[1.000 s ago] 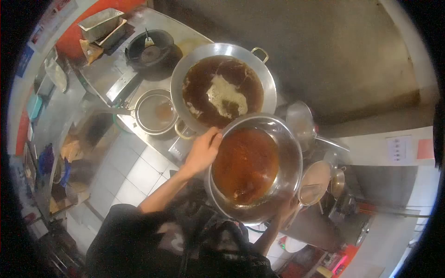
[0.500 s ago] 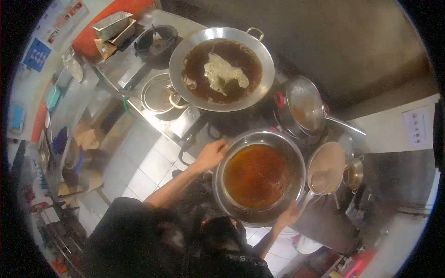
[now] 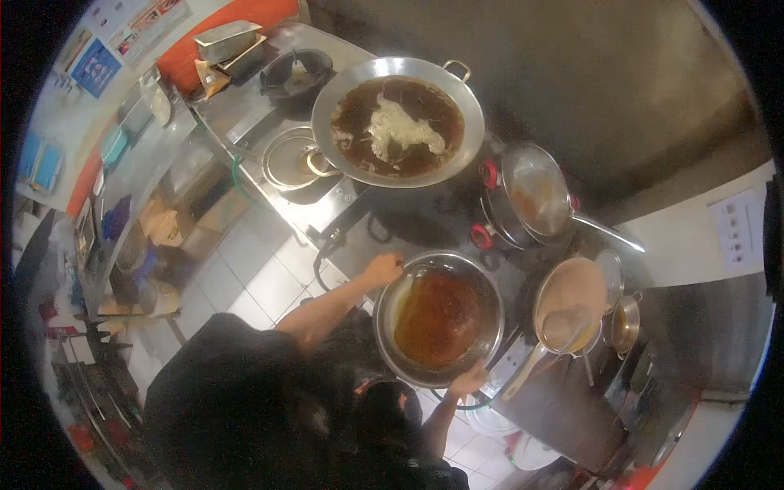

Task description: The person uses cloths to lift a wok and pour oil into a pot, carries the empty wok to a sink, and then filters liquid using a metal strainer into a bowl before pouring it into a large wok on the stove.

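Note:
A wide metal bowl [image 3: 492, 306] is held in front of my body, with reddish-brown liquid [image 3: 437, 318] pooled inside it. My left hand [image 3: 384, 269] is closed on its upper-left rim. On the lower-right rim, my right hand [image 3: 468, 381] has its fingers wrapped round the edge. Beyond the bowl sits a large wok [image 3: 469, 151] of dark brown liquid with pale foam [image 3: 400, 131] floating in the middle. To the right of the bowl is a round fine-mesh strainer [image 3: 576, 286] with a long handle, a ladle-like shape showing in it.
A long-handled metal pan [image 3: 535, 184] rests at the back right, near red knobs or clips [image 3: 482, 236]. At the left of the wok are a round lidded pot [image 3: 287, 159] and a black burner [image 3: 296, 77]. Metal trays [image 3: 227, 42] stand farther back. White floor tiles [image 3: 261, 282] show at left.
Both hands have brought the bowl down and a little left, nearer my body and away from the stove. Its liquid has shifted inside. The view has turned slightly.

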{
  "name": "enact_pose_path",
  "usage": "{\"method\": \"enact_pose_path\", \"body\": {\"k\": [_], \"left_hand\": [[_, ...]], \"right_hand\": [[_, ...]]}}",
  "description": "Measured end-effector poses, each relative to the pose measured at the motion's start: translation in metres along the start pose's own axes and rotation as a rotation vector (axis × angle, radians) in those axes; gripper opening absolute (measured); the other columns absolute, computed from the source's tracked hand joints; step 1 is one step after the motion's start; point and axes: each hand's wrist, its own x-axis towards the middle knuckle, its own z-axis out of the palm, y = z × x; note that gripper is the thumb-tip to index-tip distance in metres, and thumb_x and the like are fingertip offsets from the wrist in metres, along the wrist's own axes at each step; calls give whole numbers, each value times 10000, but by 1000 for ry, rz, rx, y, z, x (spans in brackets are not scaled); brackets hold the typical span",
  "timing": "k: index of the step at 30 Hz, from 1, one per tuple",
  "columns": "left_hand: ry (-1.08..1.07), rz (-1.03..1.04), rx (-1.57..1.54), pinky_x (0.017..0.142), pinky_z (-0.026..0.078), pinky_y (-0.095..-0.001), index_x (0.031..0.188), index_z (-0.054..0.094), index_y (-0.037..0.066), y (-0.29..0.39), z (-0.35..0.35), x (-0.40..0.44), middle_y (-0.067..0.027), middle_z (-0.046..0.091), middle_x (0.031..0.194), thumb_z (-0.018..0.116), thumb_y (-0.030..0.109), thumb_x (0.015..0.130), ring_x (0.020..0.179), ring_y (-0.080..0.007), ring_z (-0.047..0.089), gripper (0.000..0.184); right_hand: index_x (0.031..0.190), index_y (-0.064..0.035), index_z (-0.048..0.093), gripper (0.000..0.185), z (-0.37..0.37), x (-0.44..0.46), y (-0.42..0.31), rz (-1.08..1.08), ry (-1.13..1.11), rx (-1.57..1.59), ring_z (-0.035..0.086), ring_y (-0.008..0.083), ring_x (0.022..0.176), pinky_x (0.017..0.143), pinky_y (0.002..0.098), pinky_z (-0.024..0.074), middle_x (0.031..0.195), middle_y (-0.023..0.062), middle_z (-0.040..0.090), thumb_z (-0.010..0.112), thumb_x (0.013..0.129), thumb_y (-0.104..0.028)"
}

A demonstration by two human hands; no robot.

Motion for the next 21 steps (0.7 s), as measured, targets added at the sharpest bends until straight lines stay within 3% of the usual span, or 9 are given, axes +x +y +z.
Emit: {"method": "enact_pose_path", "body": {"k": [4,6,10,12,13,15,17,18,21], "left_hand": [[8,-86,47,824,498,-439,1033,659,80,-2,-3,3,-193,679,971,517,153,761,923,-363,649,316],[-7,-113,50,827,500,-434,1048,660,87,2,-11,5,-200,680,960,521,148,756,922,-360,652,329],[-25,-141,-88,890,481,-434,1112,649,63,-13,-19,7,-191,660,1088,558,259,818,1015,-363,629,365],[60,-139,-189,889,481,-434,1132,640,57,-25,-29,7,-192,655,1113,549,266,849,1026,-351,631,364],[82,-129,-324,869,488,-391,1110,624,32,-34,-39,5,-146,662,1079,551,288,888,984,-284,636,346],[107,-119,-469,849,494,-347,1087,608,6,-48,-69,0,-99,670,1046,553,309,927,942,-217,641,347],[106,-183,-778,833,505,-334,1155,566,36,-52,-121,-16,-81,640,1044,515,374,963,896,-191,634,393],[104,-184,-783,833,505,-334,1155,566,36,-55,-145,-24,-81,640,1044,515,374,963,896,-191,634,393],[273,-190,-1008,813,510,-318,1151,545,19,-78,-208,-32,-93,630,1044,495,461,961,899,-178,632,484]], "right_hand": [[846,66,523,424,2,2,-33,92,-89,-131,496,285,720,687,415,416,788,210,544,535,970,-340],[858,62,523,420,25,6,21,-9,-72,-136,509,289,728,690,413,422,802,210,551,531,970,-342],[923,51,523,358,30,20,17,-105,-195,-85,532,282,744,681,384,435,834,191,570,549,960,-305],[950,54,515,337,29,17,-15,-52,-150,-22,538,278,766,690,373,443,844,191,571,568,949,-279],[977,57,507,323,26,17,-33,1,-103,43,545,274,788,699,362,451,853,192,572,587,938,-254],[1067,69,480,351,29,29,-54,31,-92,-196,568,291,848,730,361,468,920,216,565,610,920,-221],[1132,80,460,395,44,36,-74,-46,8,147,570,319,933,777,388,474,1032,242,543,604,923,-222],[1196,82,441,436,49,41,-103,-69,25,0,555,339,981,827,401,470,1104,249,517,616,915,-202],[1242,73,442,469,86,57,-190,-251,-11,142,536,349,1040,904,427,449,1178,258,506,624,917,-213]]}}
